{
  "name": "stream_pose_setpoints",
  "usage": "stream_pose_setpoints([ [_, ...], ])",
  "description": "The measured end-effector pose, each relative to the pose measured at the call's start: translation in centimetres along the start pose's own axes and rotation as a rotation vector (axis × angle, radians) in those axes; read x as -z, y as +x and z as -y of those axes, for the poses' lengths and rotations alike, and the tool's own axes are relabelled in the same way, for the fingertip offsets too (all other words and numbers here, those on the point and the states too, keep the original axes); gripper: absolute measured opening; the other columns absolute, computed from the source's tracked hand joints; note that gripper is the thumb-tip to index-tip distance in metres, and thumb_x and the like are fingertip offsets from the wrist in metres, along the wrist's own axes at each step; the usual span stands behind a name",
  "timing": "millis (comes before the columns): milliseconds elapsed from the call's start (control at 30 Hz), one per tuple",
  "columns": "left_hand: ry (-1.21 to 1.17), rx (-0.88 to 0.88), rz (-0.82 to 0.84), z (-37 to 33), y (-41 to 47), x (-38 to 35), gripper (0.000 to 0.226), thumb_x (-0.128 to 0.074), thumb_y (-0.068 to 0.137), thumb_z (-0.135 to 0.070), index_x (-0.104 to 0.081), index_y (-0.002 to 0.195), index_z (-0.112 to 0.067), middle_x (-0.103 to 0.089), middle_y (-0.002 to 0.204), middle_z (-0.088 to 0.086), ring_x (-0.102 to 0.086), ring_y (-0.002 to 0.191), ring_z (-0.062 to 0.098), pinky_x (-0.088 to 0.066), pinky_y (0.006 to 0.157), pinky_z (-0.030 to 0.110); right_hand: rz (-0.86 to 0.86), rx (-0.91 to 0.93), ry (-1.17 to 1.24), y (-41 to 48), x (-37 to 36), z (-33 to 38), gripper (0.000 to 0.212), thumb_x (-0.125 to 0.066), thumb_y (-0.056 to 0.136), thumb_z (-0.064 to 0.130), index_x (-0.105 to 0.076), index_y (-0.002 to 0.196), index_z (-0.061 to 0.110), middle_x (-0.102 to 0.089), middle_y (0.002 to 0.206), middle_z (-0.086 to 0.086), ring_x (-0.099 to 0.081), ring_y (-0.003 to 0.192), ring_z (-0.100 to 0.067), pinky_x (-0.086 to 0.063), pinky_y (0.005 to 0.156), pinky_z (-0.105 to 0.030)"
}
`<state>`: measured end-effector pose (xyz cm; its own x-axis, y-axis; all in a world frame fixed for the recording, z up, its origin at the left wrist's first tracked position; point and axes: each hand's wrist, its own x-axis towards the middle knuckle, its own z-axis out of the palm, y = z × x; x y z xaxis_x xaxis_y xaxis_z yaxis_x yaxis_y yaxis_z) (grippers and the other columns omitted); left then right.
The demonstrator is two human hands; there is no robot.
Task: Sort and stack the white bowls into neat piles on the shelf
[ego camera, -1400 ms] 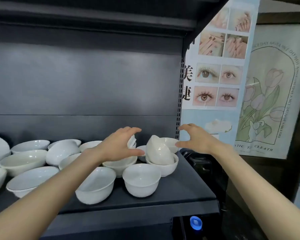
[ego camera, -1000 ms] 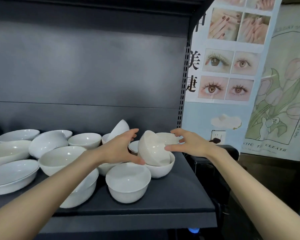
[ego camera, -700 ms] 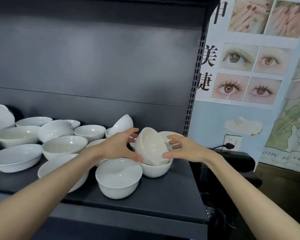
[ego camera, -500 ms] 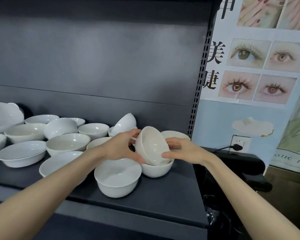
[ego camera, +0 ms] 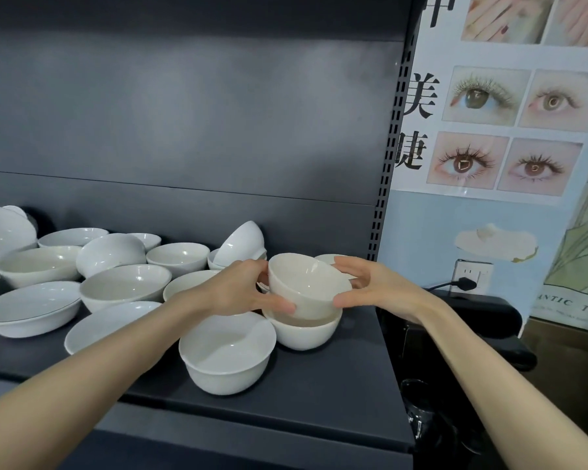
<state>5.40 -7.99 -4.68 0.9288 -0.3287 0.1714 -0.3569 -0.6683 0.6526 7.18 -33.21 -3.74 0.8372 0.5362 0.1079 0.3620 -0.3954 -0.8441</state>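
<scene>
a plain glossy white bowl (ego camera: 308, 286), tilted, is pinched between left hand (ego camera: 238, 293) and right hand (ego camera: 377, 290) over a second bowl (ego camera: 302, 332) near the shelf (ego camera: 336, 388)'s right edge.

At the right end of the shelf (ego camera: 336, 385) a tilted bowl (ego camera: 306, 286) sits in a lower bowl (ego camera: 302, 334), the left hand (ego camera: 238, 293) and right hand (ego camera: 377, 290) flanking it, a front bowl (ego camera: 226, 354) just before them to the left

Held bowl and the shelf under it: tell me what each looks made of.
The held bowl: glazed white ceramic, probably porcelain; glossy highlights inside and on its rim. The shelf: likely dark powder-coated steel, matte; flat even surface, slotted upright beside it.
</scene>
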Motion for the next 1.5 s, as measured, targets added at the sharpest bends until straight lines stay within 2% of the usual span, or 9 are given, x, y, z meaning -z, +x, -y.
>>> stream_pose_setpoints([
  [100,0.063,0.033,0.031,0.4,0.3,-0.1,0.073,-0.073,0.049,-0.070,-0.065,0.107,-0.025,-0.071,0.099,-0.013,-0.064,0.100,0.009,-0.051,0.093,0.034,-0.051,-0.070,-0.017,-0.1,-0.2,-0.6,0.078,-0.088,0.061,0.024,-0.049,0.127,0.038,-0.050,0.138,0.016,-0.054,0.120,-0.003,-0.043,0.102,-0.024],
  [333,-0.004,0.073,0.119,1.0,-0.2,0.5,0.071,-0.082,0.059,-0.054,-0.066,0.110,-0.008,-0.069,0.108,0.013,-0.063,0.092,0.022,-0.049,0.086,0.037,-0.070,-0.052,-0.008,0.3,-1.0,-0.7,0.054,-0.083,0.070,0.011,-0.049,0.095,0.045,-0.054,0.112,0.028,-0.057,0.097,0.011,-0.046,0.084,-0.012],
  [433,-0.073,0.096,0.117,1.1,-0.1,0.5,0.051,-0.088,0.066,-0.030,-0.066,0.105,-0.006,-0.070,0.098,0.010,-0.059,0.083,0.011,-0.045,0.074,0.022,-0.093,-0.080,-0.014,0.4,-1.3,-0.8,0.065,-0.085,0.067,0.014,-0.051,0.118,0.035,-0.052,0.116,0.026,-0.055,0.101,0.011,-0.044,0.092,-0.016],
  [667,-0.089,0.083,0.109,1.2,0.0,0.4,0.068,-0.090,0.054,-0.034,-0.064,0.107,0.000,-0.068,0.108,0.018,-0.063,0.091,0.017,-0.052,0.087,0.038,-0.098,-0.111,-0.042,0.1,-1.4,-0.9,0.089,-0.090,0.057,0.026,-0.045,0.134,0.030,-0.052,0.133,0.016,-0.054,0.110,0.007,-0.042,0.100,-0.022],
  [867,-0.034,0.097,0.111,1.1,0.7,-0.1,0.084,-0.083,0.039,-0.052,-0.063,0.103,-0.001,-0.067,0.091,0.009,-0.061,0.082,0.020,-0.050,0.074,0.033,-0.114,-0.152,-0.011,-0.8,-1.6,-1.3,0.121,-0.088,0.044,0.040,-0.030,0.148,0.021,-0.053,0.134,0.015,-0.055,0.118,-0.003,-0.040,0.109,-0.031],
  [1000,-0.035,0.100,0.154,0.7,0.8,-0.1,0.092,-0.081,0.038,-0.055,-0.058,0.116,-0.012,-0.066,0.113,0.007,-0.064,0.103,0.021,-0.053,0.086,0.034,-0.127,-0.147,0.019,-1.5,-1.6,-1.8,0.103,-0.088,0.065,0.021,-0.028,0.149,0.017,-0.054,0.125,0.022,-0.052,0.120,-0.001,-0.041,0.105,-0.023],
  [1133,-0.043,0.148,0.146,0.2,0.7,-0.2,0.108,-0.086,0.041,-0.058,-0.044,0.127,-0.007,-0.057,0.119,0.009,-0.060,0.108,0.020,-0.044,0.070,0.021,-0.140,-0.134,0.101,-2.6,-2.3,-2.8,0.072,-0.085,0.069,0.008,-0.045,0.127,0.023,-0.059,0.122,0.016,-0.059,0.107,0.008,-0.048,0.093,-0.016],
  [1267,-0.046,0.150,0.124,-1.2,0.5,-0.7,0.125,-0.084,0.043,-0.058,-0.027,0.147,-0.017,-0.044,0.138,-0.009,-0.045,0.126,0.012,-0.041,0.101,0.027,-0.144,-0.137,0.146,-2.7,-4.0,-4.4,0.092,-0.090,0.054,0.022,-0.045,0.134,0.020,-0.063,0.127,0.005,-0.061,0.114,-0.007,-0.047,0.103,-0.033],
  [1500,-0.101,0.093,0.061,-1.6,0.0,-1.2,0.067,-0.082,0.039,-0.054,-0.045,0.090,-0.034,-0.059,0.124,0.005,-0.058,0.115,0.024,-0.045,0.101,0.040,-0.229,-0.114,0.223,-2.1,-5.6,-4.9,0.069,-0.083,0.069,0.002,-0.048,0.126,0.020,-0.062,0.126,0.004,-0.061,0.113,-0.007,-0.051,0.092,-0.023],
])
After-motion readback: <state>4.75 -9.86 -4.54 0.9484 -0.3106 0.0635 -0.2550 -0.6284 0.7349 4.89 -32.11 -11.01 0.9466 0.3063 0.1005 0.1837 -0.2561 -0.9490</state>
